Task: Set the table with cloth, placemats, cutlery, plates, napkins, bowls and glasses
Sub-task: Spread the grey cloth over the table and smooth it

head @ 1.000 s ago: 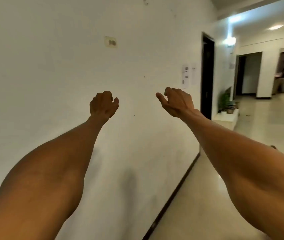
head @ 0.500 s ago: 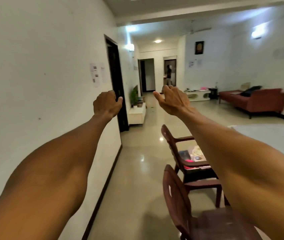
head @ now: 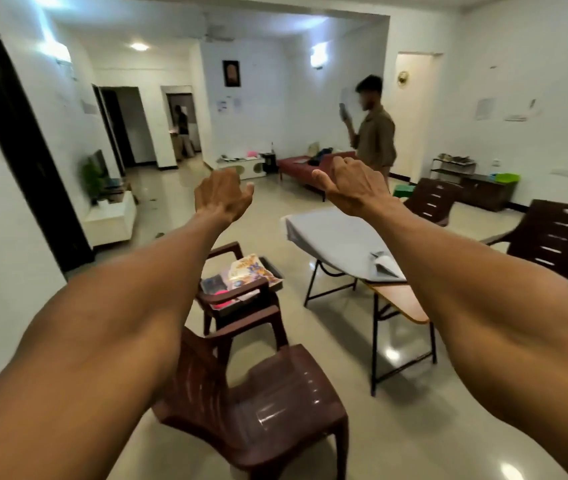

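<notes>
Grey cloth already on the desk as the view swings off the wall and into the room.

Half a second back only a corner of the desk showed past the chairs; now the grey cloth lies smooth over the far part of the desk, bare wood showing at the near rounded end, thin black metal legs below. Both arms reach out: left hand loosely curled, holding nothing, right hand the same, thumb out. Glossy brown plastic chair sits nearest; the chair behind carries colourful printed placemats, likely next. Something pale and folded rests on the cloth, unclear what.
</notes>
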